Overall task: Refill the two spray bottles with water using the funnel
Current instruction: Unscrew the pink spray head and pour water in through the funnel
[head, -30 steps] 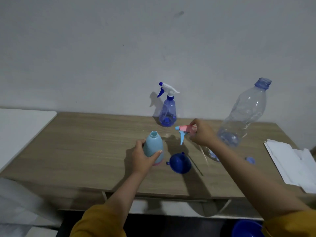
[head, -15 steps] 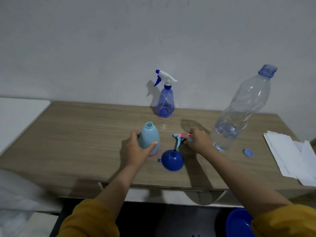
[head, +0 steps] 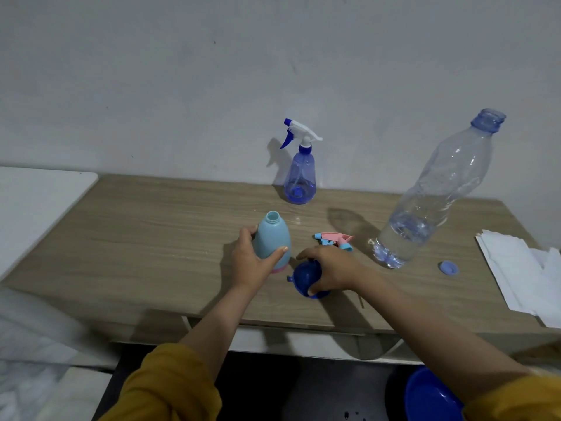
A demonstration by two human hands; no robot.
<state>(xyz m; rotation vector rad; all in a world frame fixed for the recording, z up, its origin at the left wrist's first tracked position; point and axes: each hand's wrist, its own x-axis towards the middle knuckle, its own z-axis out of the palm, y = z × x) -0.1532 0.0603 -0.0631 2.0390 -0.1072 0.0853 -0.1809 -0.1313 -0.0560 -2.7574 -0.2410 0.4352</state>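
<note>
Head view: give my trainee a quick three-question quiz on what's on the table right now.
1. True or false: the light blue bottle has its spray head screwed on.
2. What does the right hand rest on? A) funnel B) cap C) paper
3. Fill in: the clear spray bottle stands by the ____.

Key:
1. False; its neck is open, and the pink spray head lies on the table.
2. A, the blue funnel.
3. Wall.
</note>
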